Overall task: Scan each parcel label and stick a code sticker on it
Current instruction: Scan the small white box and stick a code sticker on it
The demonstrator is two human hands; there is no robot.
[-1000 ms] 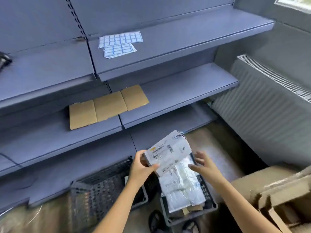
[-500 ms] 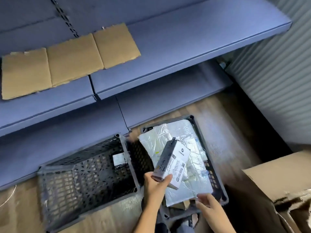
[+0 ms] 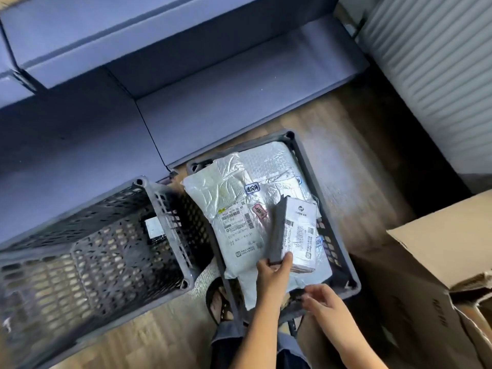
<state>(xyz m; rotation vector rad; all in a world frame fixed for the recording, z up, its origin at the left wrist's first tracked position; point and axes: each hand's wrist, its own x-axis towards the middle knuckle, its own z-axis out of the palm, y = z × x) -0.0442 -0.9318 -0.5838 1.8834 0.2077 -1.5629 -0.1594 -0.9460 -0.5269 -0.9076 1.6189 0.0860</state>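
Gripping a small box [image 3: 298,235] in the left hand [image 3: 274,270], over a bag [image 3: 234,209] in a crate [image 3: 306,161]. Holding nothing in the right hand [image 3: 319,299], fingers loose.

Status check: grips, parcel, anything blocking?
Left grip holds small boxed parcel, label up, over the full crate. Right grip at its near rim, blurred, state unclear. Nothing blocking; no scanner or stickers in view.

Blue-grey shelves [image 3: 239,102] stand on a wooden floor [image 3: 359,155] beside a ribbed radiator [image 3: 439,62].
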